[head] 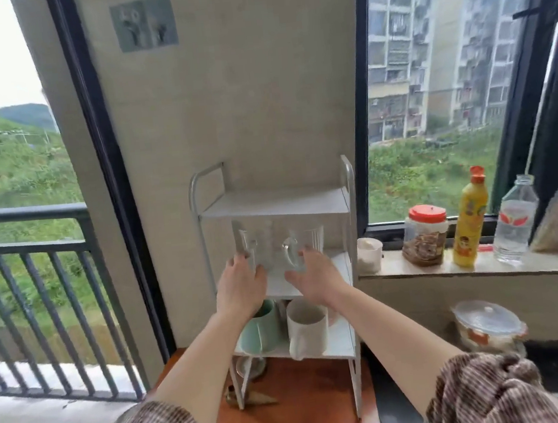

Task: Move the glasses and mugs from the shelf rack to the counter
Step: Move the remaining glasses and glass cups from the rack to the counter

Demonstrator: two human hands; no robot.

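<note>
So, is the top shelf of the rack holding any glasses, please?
No, the top shelf is bare; the clear glasses stand on the middle shelf.

We see a white three-tier shelf rack (275, 208) standing on a reddish-brown desk (292, 413) against the wall. Its top shelf is bare. On the middle shelf stand two clear glass mugs (257, 248), side by side. On the lower shelf sit a pale green mug (261, 330) and, just beside it, a white mug (307, 327). A small brownish object (252, 398), too blurred to identify, lies on the desk by the rack's front leg.
</note>
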